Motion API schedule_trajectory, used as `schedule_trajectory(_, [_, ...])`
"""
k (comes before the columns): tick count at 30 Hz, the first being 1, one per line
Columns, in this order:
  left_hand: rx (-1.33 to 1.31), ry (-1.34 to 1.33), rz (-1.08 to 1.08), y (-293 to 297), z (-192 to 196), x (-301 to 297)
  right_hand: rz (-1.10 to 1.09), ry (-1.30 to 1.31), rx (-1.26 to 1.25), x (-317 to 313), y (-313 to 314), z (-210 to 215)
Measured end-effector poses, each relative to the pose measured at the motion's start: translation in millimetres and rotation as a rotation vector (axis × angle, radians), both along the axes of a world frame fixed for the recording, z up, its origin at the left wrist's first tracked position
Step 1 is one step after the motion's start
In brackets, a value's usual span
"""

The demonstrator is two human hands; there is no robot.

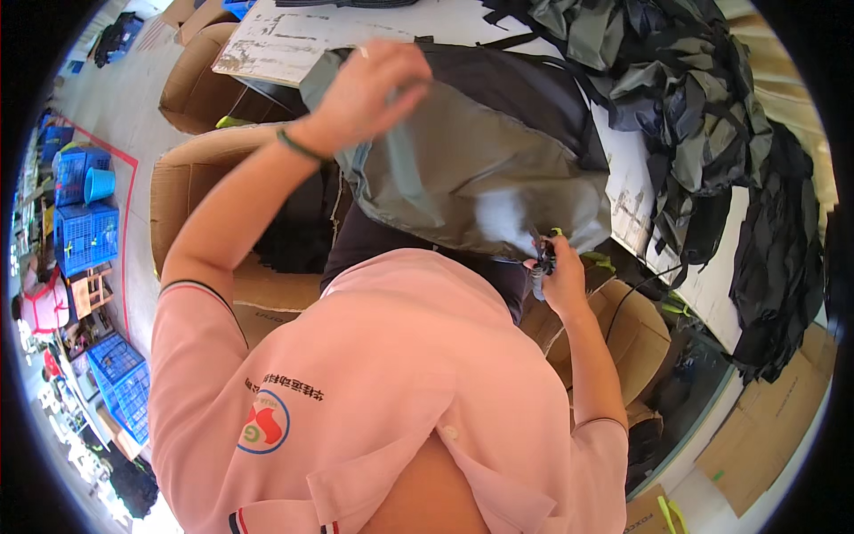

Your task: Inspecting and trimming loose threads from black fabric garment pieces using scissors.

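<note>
A grey-and-black fabric bag (480,151) lies over the table's near edge and hangs toward my lap. My left hand (378,93) is raised over its left part, with fingers loosely bent and the thumb apart. Nothing shows between them, and the hand is slightly blurred. At the bag's lower right edge, my right hand (562,276) is closed around small dark thread snips (543,256). Their blades point up beside the grey cloth. A pale bright patch on the cloth lies just left of the snips.
The worn white table (280,40) carries a heap of grey-and-black fabric pieces (663,98) at the right, some hanging off its edge. Open cardboard boxes (191,173) stand at my left, and another box (636,334) is below my right arm. Blue crates (89,236) stand far left.
</note>
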State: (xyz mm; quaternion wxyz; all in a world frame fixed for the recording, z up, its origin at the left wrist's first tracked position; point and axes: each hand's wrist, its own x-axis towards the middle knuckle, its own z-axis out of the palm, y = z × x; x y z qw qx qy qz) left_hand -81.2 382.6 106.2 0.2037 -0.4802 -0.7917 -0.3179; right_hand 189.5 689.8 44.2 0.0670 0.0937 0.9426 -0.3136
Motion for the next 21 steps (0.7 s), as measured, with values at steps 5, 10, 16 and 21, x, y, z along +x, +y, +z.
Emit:
schedule_trajectory(5, [-0.105,-0.204,-0.426,23.9,-31.8,110.0,0.044,-0.042,0.039,2.0,-3.8,-6.6])
schedule_trajectory(10, [-0.344,-0.238,-0.44,63.7,-72.9,160.3,0.087,0.011,0.02,8.8,-6.1,-20.2])
schedule_trajectory(16, [-0.687,-0.178,-0.321,85.9,-88.7,147.3,-0.158,-0.183,-0.431,2.9,-3.0,-29.8])
schedule_trajectory(21, [-0.34,-0.266,-0.333,67.8,-70.5,143.4,-0.185,-0.127,-0.785,-3.8,2.9,-0.8])
